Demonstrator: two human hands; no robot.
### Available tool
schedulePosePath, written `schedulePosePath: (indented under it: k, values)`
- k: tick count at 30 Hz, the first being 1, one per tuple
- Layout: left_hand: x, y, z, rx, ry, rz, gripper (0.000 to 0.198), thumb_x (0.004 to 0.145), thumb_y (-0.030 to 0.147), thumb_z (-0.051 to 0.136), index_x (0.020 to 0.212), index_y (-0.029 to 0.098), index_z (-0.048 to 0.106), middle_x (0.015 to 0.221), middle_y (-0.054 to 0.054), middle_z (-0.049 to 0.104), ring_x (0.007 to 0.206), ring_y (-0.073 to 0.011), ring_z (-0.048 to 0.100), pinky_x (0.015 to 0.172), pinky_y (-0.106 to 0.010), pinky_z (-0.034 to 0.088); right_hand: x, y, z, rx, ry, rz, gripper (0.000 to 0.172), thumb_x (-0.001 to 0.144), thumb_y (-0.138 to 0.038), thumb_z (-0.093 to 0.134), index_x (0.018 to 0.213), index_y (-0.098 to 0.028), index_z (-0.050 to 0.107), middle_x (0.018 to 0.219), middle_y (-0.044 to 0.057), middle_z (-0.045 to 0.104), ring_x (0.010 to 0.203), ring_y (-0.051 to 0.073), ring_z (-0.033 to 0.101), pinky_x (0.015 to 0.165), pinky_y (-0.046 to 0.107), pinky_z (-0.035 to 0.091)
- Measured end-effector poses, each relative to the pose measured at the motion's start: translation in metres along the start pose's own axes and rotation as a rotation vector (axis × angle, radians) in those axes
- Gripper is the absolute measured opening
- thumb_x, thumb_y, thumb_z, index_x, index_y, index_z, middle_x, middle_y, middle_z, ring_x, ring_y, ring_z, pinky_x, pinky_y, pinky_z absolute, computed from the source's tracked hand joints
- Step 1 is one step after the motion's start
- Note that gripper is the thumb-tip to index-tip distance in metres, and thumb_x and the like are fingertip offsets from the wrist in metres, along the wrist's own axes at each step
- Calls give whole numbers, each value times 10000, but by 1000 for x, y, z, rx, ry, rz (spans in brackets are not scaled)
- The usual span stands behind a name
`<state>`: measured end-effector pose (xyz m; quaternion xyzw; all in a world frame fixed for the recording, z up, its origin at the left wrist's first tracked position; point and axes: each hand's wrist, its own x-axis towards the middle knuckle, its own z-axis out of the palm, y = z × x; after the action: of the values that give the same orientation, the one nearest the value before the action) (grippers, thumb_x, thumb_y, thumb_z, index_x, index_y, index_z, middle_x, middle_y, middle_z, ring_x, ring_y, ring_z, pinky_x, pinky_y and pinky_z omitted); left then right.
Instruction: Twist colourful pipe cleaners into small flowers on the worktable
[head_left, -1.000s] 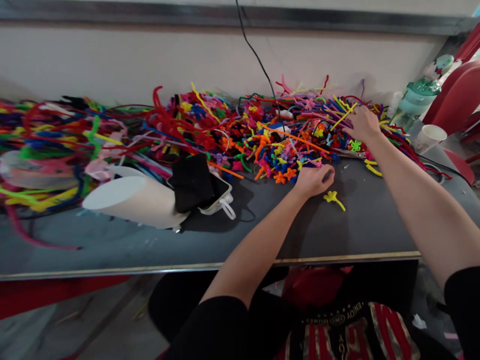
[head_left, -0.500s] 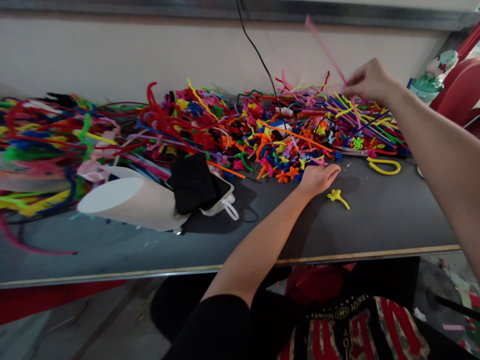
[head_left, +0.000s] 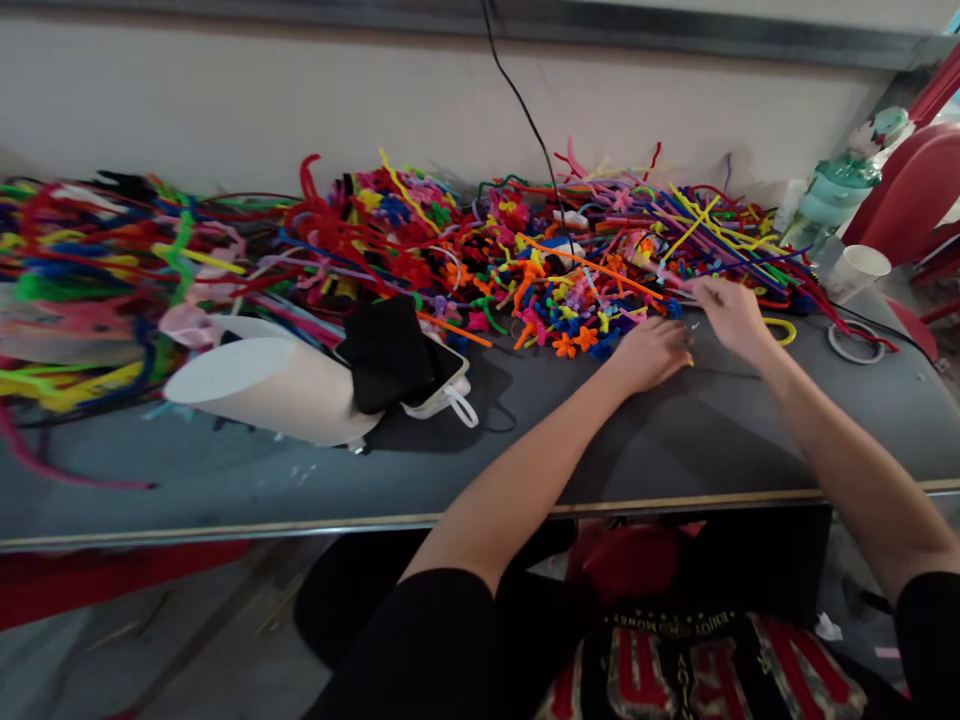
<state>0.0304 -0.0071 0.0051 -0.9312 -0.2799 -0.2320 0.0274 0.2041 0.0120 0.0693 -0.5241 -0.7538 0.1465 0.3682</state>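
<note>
Resting at pile (head_left: 525,270) edge, left hand (head_left: 649,352) fingers curled; right hand (head_left: 729,316) seemingly pinches stem (head_left: 675,284)

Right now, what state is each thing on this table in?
Left hand: palm down on table, fingers curled, grip unclear.
Right hand: pinching a pink strand.
Paper cup: upright, open.
Bottle: upright, capped.
White roll: lying on its side.
Tape ring: lying flat.
</note>
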Motion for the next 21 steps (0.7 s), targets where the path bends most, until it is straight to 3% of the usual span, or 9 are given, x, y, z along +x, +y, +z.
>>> schedulePosePath:
  k: [3, 6, 8, 13, 17, 21]
  values:
    - [-5, -17, -3, 138, 62, -338, 298, 977, 148, 442, 984, 153, 740, 1106, -136, 702, 1108, -266, 614, 939, -430, 426, -28, 33, 15, -91, 48, -56, 293, 955, -351, 503, 1054, -235, 754, 1015, 60, 769, 910, 236, 711, 773, 341, 525]
    - [-11, -24, -12, 210, 143, -638, 279, 939, 97, 467, 1034, 157, 723, 1207, -158, 667, 1208, -309, 560, 988, -475, 400, -31, 47, 18, -171, 121, -148, 278, 945, -342, 502, 989, -215, 745, 966, 89, 763, 908, 253, 686, 819, 392, 517]
    - [-13, -23, -17, 215, 189, -730, 270, 918, 147, 544, 1151, 162, 681, 1295, -167, 623, 1281, -337, 508, 1028, -495, 378, -26, 52, 20, -180, 132, -227, 253, 938, -306, 492, 931, -203, 723, 942, 100, 750, 926, 256, 661, 874, 422, 501]
    - [-12, -11, -22, 207, 210, -664, 571, 868, 225, 662, 1412, 193, 493, 1416, -157, 549, 1364, -346, 434, 1065, -479, 363, -19, 64, 29, -193, 72, -155, 158, 825, -189, 518, 724, -214, 637, 784, 80, 706, 815, 244, 628, 832, 413, 496]
    - [-11, -7, -21, 178, 138, -591, 488, 897, 214, 621, 1379, 210, 540, 1321, -129, 633, 1272, -313, 510, 992, -445, 401, -21, 71, 26, -188, 89, -67, 137, 759, -190, 523, 651, -220, 601, 731, 70, 685, 796, 245, 615, 801, 400, 493]
    - [-12, -13, -15, 166, 216, -538, 354, 969, 249, 519, 1307, 210, 619, 1210, -134, 690, 1178, -302, 555, 917, -448, 406, -23, 61, 19, -98, 40, -192, 144, 756, -204, 507, 646, -226, 597, 705, 64, 670, 780, 237, 608, 806, 398, 486]
